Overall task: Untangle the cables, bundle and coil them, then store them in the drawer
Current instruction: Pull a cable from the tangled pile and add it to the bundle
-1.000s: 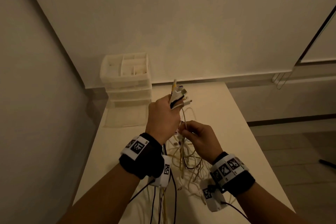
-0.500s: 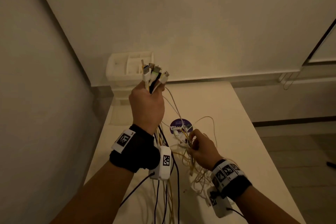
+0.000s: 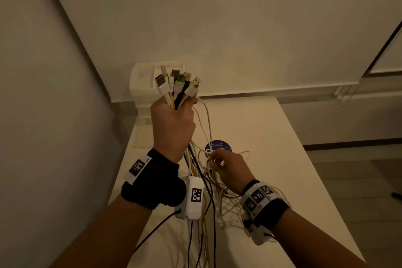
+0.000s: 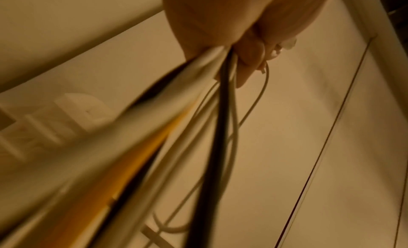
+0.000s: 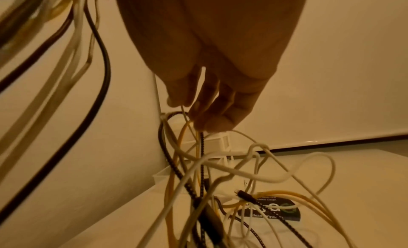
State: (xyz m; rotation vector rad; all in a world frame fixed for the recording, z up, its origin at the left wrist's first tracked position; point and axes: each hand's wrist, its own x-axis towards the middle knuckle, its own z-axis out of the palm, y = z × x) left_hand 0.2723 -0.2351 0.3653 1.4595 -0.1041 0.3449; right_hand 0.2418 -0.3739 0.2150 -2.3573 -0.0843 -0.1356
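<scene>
Only one thing bears readable text — a round dark sticker (image 5: 276,210) on the table (image 5: 353,190), near its far edge. Cables cross it, leaving fragments: "keep our", "...ntries clean" and "Clean... you" — the large middle word cannot be read.

The table (image 3: 272,137) lay bare along its right side and far end, with open passage there. Down the middle a tangle of cables (image 3: 219,193) hung and sprawled, blocking the way between the two wrists. The left hand (image 3: 171,124) held the plug ends high, and taut strands dropped from it like a curtain. The right hand (image 3: 228,169) sat in the tangle, fingers (image 5: 212,115) threaded among loops. A round sticker (image 3: 218,147) lay flat beyond. The drawer unit (image 3: 143,85) stood against the far wall, partly behind the raised plugs; the left wall crowded that side.
</scene>
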